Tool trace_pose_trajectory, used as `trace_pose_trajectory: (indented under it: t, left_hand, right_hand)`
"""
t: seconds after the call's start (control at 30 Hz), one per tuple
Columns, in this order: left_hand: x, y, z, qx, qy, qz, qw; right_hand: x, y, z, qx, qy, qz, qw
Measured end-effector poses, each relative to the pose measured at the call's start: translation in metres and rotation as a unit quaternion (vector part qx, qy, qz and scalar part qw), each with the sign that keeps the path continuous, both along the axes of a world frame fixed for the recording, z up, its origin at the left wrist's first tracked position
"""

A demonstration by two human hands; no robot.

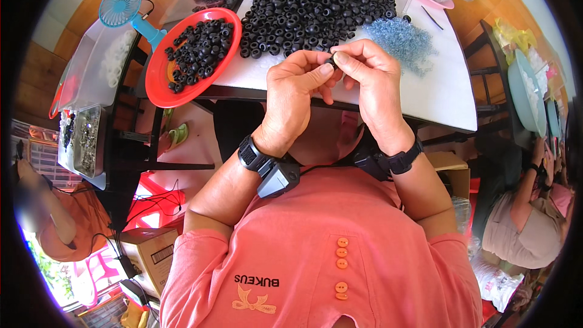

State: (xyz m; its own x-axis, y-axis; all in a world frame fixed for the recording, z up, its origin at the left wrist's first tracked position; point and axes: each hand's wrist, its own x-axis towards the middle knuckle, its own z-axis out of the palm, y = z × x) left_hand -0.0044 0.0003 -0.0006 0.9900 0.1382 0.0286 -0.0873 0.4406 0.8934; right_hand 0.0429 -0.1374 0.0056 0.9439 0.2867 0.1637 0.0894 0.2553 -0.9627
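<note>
My left hand (290, 100) and my right hand (378, 88) meet fingertip to fingertip above the near edge of the white tabletop. Pinched between both thumbs and forefingers is a small black piece (331, 61), mostly covered by the fingers. Just beyond them spreads a big heap of hollow black ring-shaped pieces (303, 9). Next to my right hand lies a pile of tiny clear-blue pieces (401, 42). To the left of my hands, a red plate (156, 73) holds more of the black pieces and tilts over the table's edge.
A blue fan (120, 5) stands at the far left, near a clear plastic bin (91, 76). A thin black stick (432, 17) lies at the back right, below a pink tray (446, 3). Other people work at both sides; a teal basin (525, 97) is at the right.
</note>
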Motion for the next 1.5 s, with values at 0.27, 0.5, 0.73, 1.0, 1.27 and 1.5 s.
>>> trace_pose_trajectory:
  t: [0.27, 0.5, 0.73, 1.0, 1.27, 1.5]
  left_hand:
    - [-0.001, -0.001, -0.002, 0.022, -0.009, 0.003, 1.0]
    - [-0.001, 0.0, -0.002, 0.046, -0.002, -0.009, 0.999]
    - [-0.001, -0.002, -0.002, 0.048, 0.0, -0.004, 0.999]
    - [0.0, -0.003, -0.003, 0.07, -0.002, -0.009, 0.997]
    - [-0.002, -0.005, -0.003, 0.056, -0.004, 0.006, 0.998]
    - [-0.004, -0.003, -0.002, 0.083, 0.001, -0.01, 0.996]
  right_hand:
    - [0.008, -0.011, 0.007, -0.092, -0.078, 0.043, 0.992]
    - [0.002, -0.014, 0.004, -0.144, -0.232, -0.011, 0.962]
    - [0.006, -0.015, 0.006, -0.259, -0.442, -0.08, 0.855]
    - [0.01, -0.016, 0.007, -0.328, -0.473, -0.089, 0.813]
    - [0.002, -0.012, 0.009, -0.369, -0.556, -0.132, 0.732]
    - [0.011, -0.019, 0.008, -0.311, -0.463, -0.069, 0.827]
